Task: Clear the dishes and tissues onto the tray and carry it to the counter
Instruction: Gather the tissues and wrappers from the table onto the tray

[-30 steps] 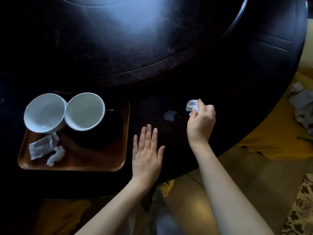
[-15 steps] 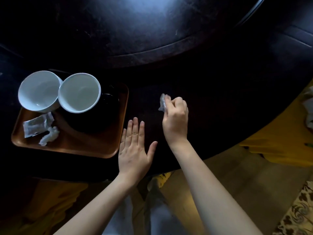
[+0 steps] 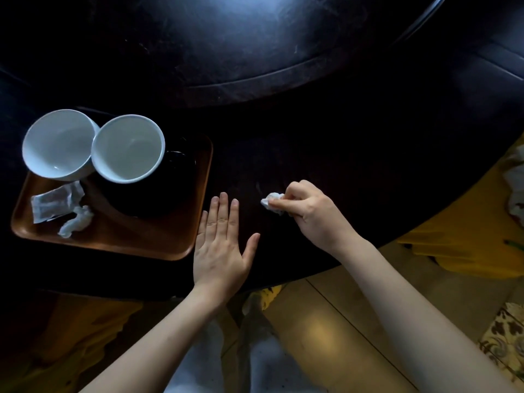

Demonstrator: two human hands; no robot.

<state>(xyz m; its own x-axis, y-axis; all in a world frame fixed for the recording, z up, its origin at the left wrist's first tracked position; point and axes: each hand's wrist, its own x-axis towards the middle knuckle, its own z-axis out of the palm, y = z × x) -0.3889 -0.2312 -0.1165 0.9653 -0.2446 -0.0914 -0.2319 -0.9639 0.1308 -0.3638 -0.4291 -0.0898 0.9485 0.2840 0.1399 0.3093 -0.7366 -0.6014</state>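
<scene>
Right hand: the right hand point(image 3: 307, 209) is pinching a small crumpled tissue point(image 3: 272, 202) between thumb and fingertips, the wad poking out on the thumb side and sitting low over the dark table point(image 3: 354, 143); whether it is touching the wood is not clear
Why held so: a fingertip pinch is suiting a light scrap like this, and it is leaving the wad free to drop once the fingers part
Left hand: the left hand point(image 3: 221, 245) is lying flat and released on the table, fingers straight and together, gripping nothing, its little-finger edge just beside the tray's near right corner; it is probably bracing the person or steadying the tray
Tray: the wooden tray point(image 3: 158, 239) is sitting left of both hands, already carrying two white bowls point(image 3: 61, 144) point(image 3: 129, 148) side by side with rims touching, a dark dish point(image 3: 158, 194) under the right-hand one, a flattened wrapper point(image 3: 55, 205) and a twisted tissue scrap point(image 3: 76, 225)
Tissue relative to tray: the held tissue is lying right of the tray, with the left hand between them
Step in hand: judging by this, the wad is being gathered for the tray; carrying to the counter is not yet begun
</scene>
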